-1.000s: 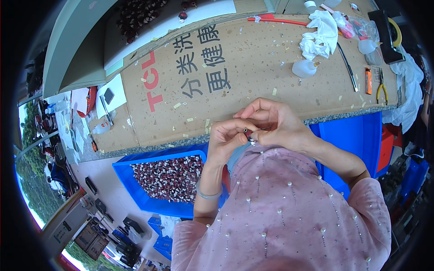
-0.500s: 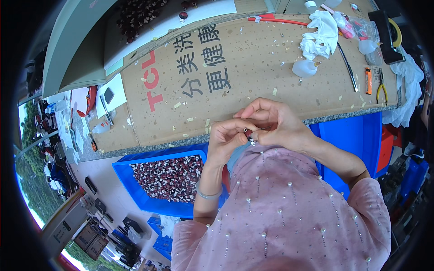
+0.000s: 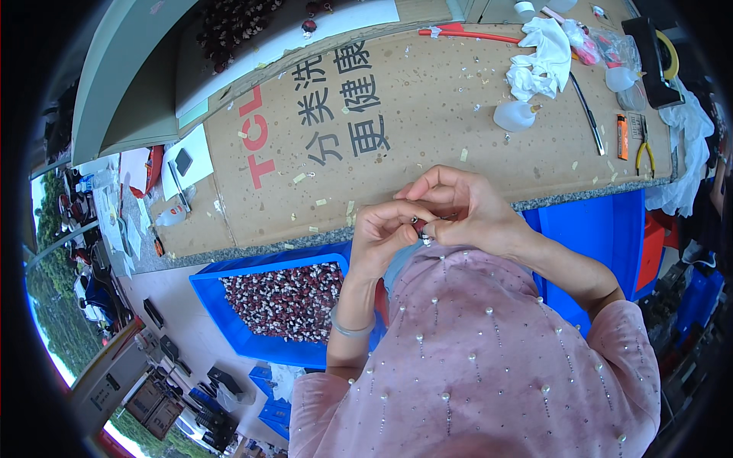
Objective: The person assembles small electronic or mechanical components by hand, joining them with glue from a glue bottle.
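A small dark red and white figurine (image 3: 421, 229) with a tiny metal fitting at its top is pinched between my two hands, just above the table's front edge. My left hand (image 3: 384, 233) grips it with thumb and forefinger from the left. From the other side my right hand (image 3: 472, 211) closes thumb and fingers on it; its upper fingers are curled. Part of the figurine is hidden by the fingertips. To the left, below the table edge, a blue bin (image 3: 210, 294) holds a mass of similar red and white pieces (image 3: 286, 301).
Cardboard (image 3: 427, 99) covers the table. On it lie a white squeeze bottle (image 3: 515, 116), crumpled white tissue (image 3: 540, 61), yellow-handled pliers (image 3: 646, 149), an orange box (image 3: 622, 137) and a tape dispenser (image 3: 653, 61). A second blue bin (image 3: 595, 229) stands at right; more pieces (image 3: 237, 27) lie on the shelf.
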A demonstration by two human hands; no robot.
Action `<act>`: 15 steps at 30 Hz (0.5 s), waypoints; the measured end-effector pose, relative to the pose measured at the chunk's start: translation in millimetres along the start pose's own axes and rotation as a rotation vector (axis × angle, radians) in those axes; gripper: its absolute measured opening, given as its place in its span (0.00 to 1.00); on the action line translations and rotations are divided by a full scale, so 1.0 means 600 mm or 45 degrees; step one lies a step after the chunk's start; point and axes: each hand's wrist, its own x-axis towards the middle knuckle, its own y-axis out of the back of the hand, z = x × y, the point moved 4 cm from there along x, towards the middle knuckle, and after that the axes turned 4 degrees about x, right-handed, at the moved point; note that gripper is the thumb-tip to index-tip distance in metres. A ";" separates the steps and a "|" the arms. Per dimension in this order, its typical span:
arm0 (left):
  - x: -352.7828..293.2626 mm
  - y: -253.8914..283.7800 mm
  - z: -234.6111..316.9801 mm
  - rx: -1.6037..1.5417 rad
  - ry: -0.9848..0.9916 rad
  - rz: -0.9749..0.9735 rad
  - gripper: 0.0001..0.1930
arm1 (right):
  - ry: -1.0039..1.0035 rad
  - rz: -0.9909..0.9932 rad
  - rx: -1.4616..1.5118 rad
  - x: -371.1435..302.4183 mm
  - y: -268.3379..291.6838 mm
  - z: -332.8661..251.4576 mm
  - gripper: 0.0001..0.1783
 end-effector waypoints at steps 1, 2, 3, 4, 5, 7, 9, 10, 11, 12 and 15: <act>0.000 0.001 0.000 0.004 0.000 0.006 0.16 | -0.004 0.006 -0.005 0.000 0.000 0.001 0.22; 0.000 0.000 0.000 0.004 0.000 0.006 0.16 | -0.008 0.011 -0.010 0.000 0.000 0.001 0.22; 0.000 0.000 0.000 0.000 0.005 0.002 0.16 | -0.008 0.011 -0.011 0.000 0.001 0.001 0.22; 0.000 0.000 0.000 -0.004 0.010 -0.002 0.16 | -0.007 0.007 0.001 0.000 0.001 0.002 0.22; 0.000 -0.001 -0.001 -0.003 0.010 -0.001 0.16 | -0.006 0.002 0.013 0.000 0.001 0.002 0.22; 0.000 -0.001 -0.001 -0.001 0.002 0.007 0.16 | -0.012 0.005 0.006 0.000 0.000 0.001 0.22; 0.000 0.000 -0.002 0.003 0.002 0.003 0.16 | -0.017 0.010 -0.001 0.000 0.000 0.001 0.22; 0.000 0.001 -0.002 0.007 0.003 -0.001 0.16 | -0.012 0.008 -0.004 0.000 0.001 0.001 0.22; 0.000 0.000 -0.001 0.007 0.003 -0.001 0.16 | -0.008 0.006 -0.006 0.000 0.001 0.001 0.22; -0.001 0.000 0.000 0.010 0.007 0.006 0.16 | -0.008 0.006 -0.006 0.000 0.001 0.001 0.22; 0.000 0.001 0.000 0.016 0.010 0.009 0.16 | -0.010 0.015 -0.005 0.000 0.001 0.001 0.22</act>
